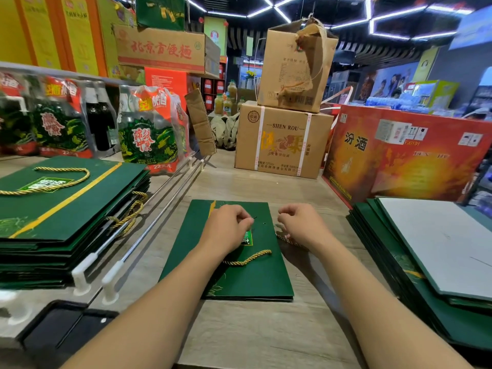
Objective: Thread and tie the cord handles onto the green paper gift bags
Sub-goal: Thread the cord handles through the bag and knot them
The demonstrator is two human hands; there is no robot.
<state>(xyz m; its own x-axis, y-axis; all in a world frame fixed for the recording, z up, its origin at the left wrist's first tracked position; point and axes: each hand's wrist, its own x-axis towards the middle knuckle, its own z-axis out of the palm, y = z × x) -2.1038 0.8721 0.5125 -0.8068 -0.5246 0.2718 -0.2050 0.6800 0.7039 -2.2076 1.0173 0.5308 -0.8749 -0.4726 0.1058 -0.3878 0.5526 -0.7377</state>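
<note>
Left hand [226,230] pinches the twisted gold cord's [250,258] dark tip above the flat green paper bag [239,284]; right hand's [300,222] grip unclear. Feed it straight into the punched hole [264,223]

Bare table [239,328] lies open at lower centre and behind the middle bag; bag stacks [66,209] [426,262] flank it, cartons [282,139] block upper centre.

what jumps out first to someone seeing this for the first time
A flat green bag lies dead centre, the left hand pinching the dark tip of a gold cord by its holes, the right hand curled beside it. A corded stack of bags sits at left, another stack at right.
</note>
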